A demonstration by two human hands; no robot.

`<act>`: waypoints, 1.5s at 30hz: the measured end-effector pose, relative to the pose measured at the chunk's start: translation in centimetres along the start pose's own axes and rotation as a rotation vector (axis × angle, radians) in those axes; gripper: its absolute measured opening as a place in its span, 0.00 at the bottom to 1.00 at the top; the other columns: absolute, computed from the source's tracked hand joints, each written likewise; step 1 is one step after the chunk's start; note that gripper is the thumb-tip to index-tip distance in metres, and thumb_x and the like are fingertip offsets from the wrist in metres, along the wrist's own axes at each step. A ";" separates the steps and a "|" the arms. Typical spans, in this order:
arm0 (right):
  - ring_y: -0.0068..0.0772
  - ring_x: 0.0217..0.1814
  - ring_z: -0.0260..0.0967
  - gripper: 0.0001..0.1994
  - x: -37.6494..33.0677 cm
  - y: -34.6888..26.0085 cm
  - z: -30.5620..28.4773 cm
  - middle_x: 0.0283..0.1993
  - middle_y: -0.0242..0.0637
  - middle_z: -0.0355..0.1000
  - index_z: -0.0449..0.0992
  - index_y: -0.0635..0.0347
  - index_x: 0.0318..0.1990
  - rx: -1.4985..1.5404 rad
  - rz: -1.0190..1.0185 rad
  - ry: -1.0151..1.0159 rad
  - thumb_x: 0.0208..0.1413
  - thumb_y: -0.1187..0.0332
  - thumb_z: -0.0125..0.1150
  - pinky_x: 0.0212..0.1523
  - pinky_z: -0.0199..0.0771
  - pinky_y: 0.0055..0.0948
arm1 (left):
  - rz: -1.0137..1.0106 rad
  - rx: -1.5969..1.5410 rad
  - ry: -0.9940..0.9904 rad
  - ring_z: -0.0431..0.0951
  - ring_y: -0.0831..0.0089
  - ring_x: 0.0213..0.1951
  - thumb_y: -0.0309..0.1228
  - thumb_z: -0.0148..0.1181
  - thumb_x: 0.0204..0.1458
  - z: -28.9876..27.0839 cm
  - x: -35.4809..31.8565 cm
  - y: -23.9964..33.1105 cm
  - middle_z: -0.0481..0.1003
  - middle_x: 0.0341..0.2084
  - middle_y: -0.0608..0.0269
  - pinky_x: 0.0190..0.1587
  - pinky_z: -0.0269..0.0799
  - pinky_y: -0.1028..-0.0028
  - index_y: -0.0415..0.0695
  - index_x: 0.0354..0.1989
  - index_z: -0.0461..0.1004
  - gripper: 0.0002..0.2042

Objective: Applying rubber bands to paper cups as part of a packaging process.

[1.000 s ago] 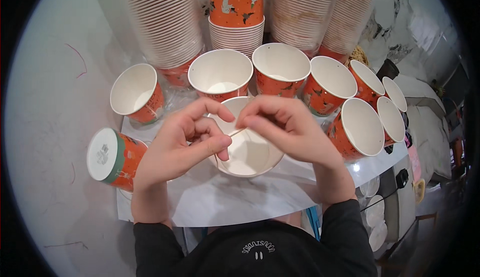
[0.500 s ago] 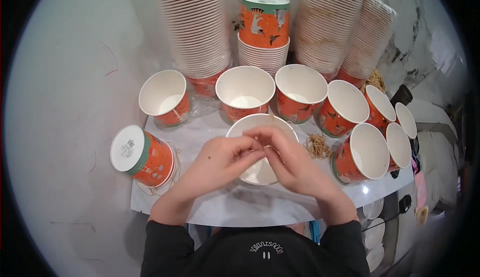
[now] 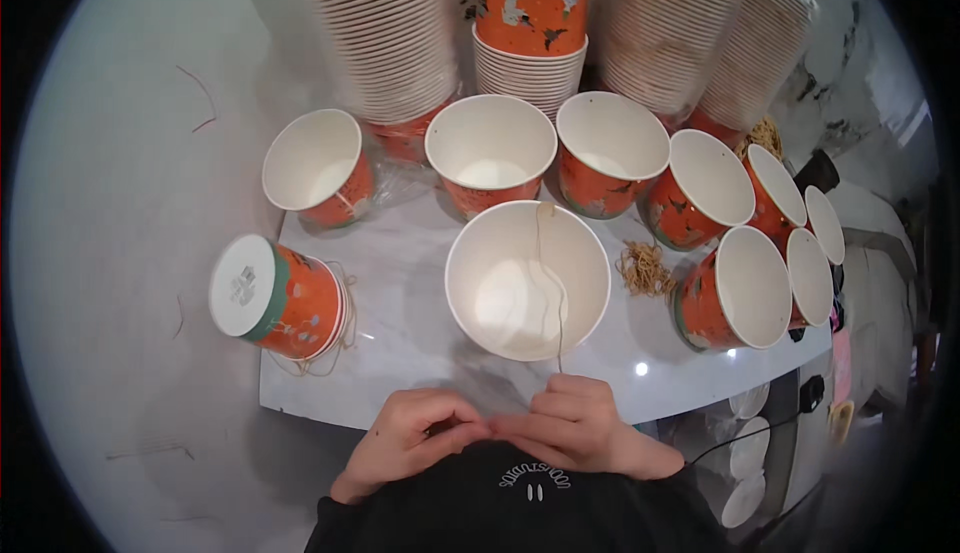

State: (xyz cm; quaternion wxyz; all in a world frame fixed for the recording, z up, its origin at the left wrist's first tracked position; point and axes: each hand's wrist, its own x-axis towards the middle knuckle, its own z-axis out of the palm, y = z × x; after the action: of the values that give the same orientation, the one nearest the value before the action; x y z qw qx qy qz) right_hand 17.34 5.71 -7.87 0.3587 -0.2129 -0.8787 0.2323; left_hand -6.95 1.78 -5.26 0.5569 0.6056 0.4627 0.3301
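Observation:
A large white-lined paper cup (image 3: 478, 338) stands mouth up on the table in front of me. A thin tan string (image 3: 561, 328) runs from its far rim across the mouth and over the near rim to my right hand (image 3: 570, 423). Close to my shirt, that hand is closed on the string, its fingers pointing left. My left hand (image 3: 425, 433) is pinched, its fingertips meeting those of the right. Whatever lies between the left fingertips is too small to make out.
A tangled heap of tan strings (image 3: 645, 268) lies right of the cup. Orange paper cups (image 3: 735, 288) curve around the back and right. At left, upside-down cups (image 3: 300, 303) have loose strings around them. Tall wrapped cup stacks (image 3: 385, 43) stand behind.
Both hands have drawn back from over the cup toward my body, uncovering its mouth. The string now stretches from the cup to my right hand.

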 end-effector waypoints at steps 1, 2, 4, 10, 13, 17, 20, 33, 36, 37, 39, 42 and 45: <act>0.38 0.30 0.68 0.16 -0.1 0.1 0.2 0.30 0.34 0.69 0.82 0.57 0.45 0.001 0.012 0.004 0.47 0.74 0.74 0.28 0.69 0.34 | -0.006 -0.002 -0.011 0.76 0.75 0.25 0.25 0.68 0.56 0.1 0.0 -0.3 0.76 0.23 0.61 0.28 0.68 0.74 0.39 0.35 0.80 0.04; 0.39 0.32 0.69 0.14 -0.1 0.2 0.3 0.32 0.35 0.71 0.82 0.58 0.43 0.016 0.045 0.041 0.47 0.75 0.73 0.30 0.71 0.33 | 0.005 0.069 0.019 0.77 0.72 0.25 0.25 0.68 0.55 0.0 0.0 -0.7 0.76 0.23 0.61 0.28 0.69 0.73 0.40 0.34 0.80 0.03; 0.40 0.40 0.74 0.10 0.4 0.0 -0.2 0.42 0.39 0.75 0.78 0.61 0.42 0.095 0.109 0.066 0.53 0.76 0.70 0.39 0.76 0.32 | 0.015 0.140 0.039 0.78 0.70 0.25 0.25 0.69 0.55 -0.1 0.1 -1.0 0.76 0.23 0.61 0.29 0.69 0.72 0.40 0.33 0.80 0.03; 0.35 0.39 0.73 0.11 -1.2 -0.3 0.6 0.42 0.40 0.73 0.73 0.63 0.52 0.761 0.502 -0.116 0.64 0.74 0.61 0.43 0.75 0.31 | 0.296 0.311 -0.016 0.77 0.61 0.25 0.26 0.71 0.51 0.4 1.7 -0.6 0.77 0.23 0.61 0.28 0.70 0.68 0.42 0.32 0.80 0.05; 0.30 0.38 0.73 0.12 -1.3 -0.9 0.0 0.41 0.39 0.72 0.73 0.63 0.52 0.748 0.565 -0.055 0.63 0.73 0.63 0.40 0.74 0.27 | 0.373 0.391 -0.014 0.76 0.62 0.24 0.27 0.72 0.51 0.8 2.4 -0.5 0.76 0.23 0.62 0.27 0.69 0.67 0.43 0.31 0.80 0.05; 0.27 0.25 0.70 0.10 -1.5 -0.4 0.7 0.32 0.35 0.73 0.80 0.61 0.43 0.399 0.311 0.113 0.55 0.74 0.71 0.25 0.67 0.26 | 0.426 0.438 0.028 0.75 0.62 0.24 0.27 0.72 0.50 1.3 2.8 -0.8 0.75 0.22 0.62 0.26 0.68 0.67 0.43 0.30 0.79 0.06; 0.28 0.19 0.67 0.08 -1.7 -0.6 0.9 0.25 0.32 0.71 0.83 0.60 0.40 0.347 0.342 0.221 0.51 0.77 0.71 0.22 0.65 0.27 | 0.458 0.467 0.043 0.75 0.62 0.23 0.27 0.72 0.50 1.8 3.1 -1.0 0.75 0.22 0.62 0.25 0.67 0.67 0.42 0.30 0.79 0.06; 0.25 0.20 0.71 0.10 -0.8 -0.1 -3.0 0.23 0.31 0.75 0.82 0.58 0.33 0.033 0.247 0.631 0.41 0.80 0.71 0.21 0.68 0.24 | 0.605 0.981 0.046 0.82 0.61 0.43 0.23 0.71 0.45 -3.0 7.5 -0.5 0.81 0.37 0.58 0.58 0.70 0.58 0.45 0.42 0.78 0.14; 0.35 0.26 0.76 0.13 0.3 0.0 -3.7 0.26 0.35 0.75 0.80 0.59 0.35 -0.078 0.033 0.536 0.39 0.81 0.71 0.24 0.74 0.27 | 0.564 0.900 0.067 0.82 0.62 0.36 0.24 0.71 0.47 -2.4 7.1 0.4 0.81 0.34 0.59 0.45 0.77 0.65 0.45 0.44 0.79 0.14; 0.36 0.27 0.76 0.13 0.7 0.2 -2.9 0.29 0.36 0.75 0.80 0.60 0.36 -0.082 0.028 0.494 0.39 0.81 0.71 0.25 0.75 0.28 | 0.469 0.801 0.079 0.82 0.61 0.33 0.26 0.71 0.49 -1.9 6.8 0.8 0.81 0.33 0.59 0.40 0.79 0.67 0.45 0.45 0.79 0.14; 0.36 0.30 0.78 0.13 1.0 1.0 -0.9 0.36 0.36 0.77 0.79 0.61 0.37 -0.109 0.019 0.439 0.41 0.80 0.72 0.28 0.78 0.29 | 0.430 0.687 0.070 0.81 0.71 0.29 0.26 0.72 0.50 -1.3 6.1 0.7 0.82 0.33 0.61 0.32 0.76 0.75 0.42 0.49 0.79 0.16; 0.33 0.31 0.79 0.14 1.4 2.0 0.8 0.36 0.37 0.80 0.80 0.61 0.36 -0.124 0.038 0.448 0.39 0.82 0.72 0.29 0.79 0.26 | 0.249 0.388 0.119 0.79 0.82 0.30 0.24 0.73 0.50 -0.7 4.9 0.4 0.82 0.34 0.64 0.33 0.74 0.80 0.41 0.53 0.78 0.20; 0.32 0.30 0.79 0.14 1.8 1.8 1.5 0.36 0.36 0.79 0.80 0.61 0.36 -0.128 0.050 0.475 0.39 0.82 0.71 0.28 0.78 0.25 | 0.186 0.282 0.142 0.77 0.85 0.32 0.23 0.74 0.49 -0.8 4.0 0.3 0.82 0.34 0.67 0.33 0.73 0.82 0.40 0.56 0.77 0.24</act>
State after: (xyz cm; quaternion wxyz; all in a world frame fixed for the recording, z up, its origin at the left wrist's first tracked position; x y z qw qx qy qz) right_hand 15.43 7.75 -8.83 0.5352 -0.3052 -0.7771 0.1285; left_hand -6.21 5.85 -5.28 0.3996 0.6929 0.4846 0.3540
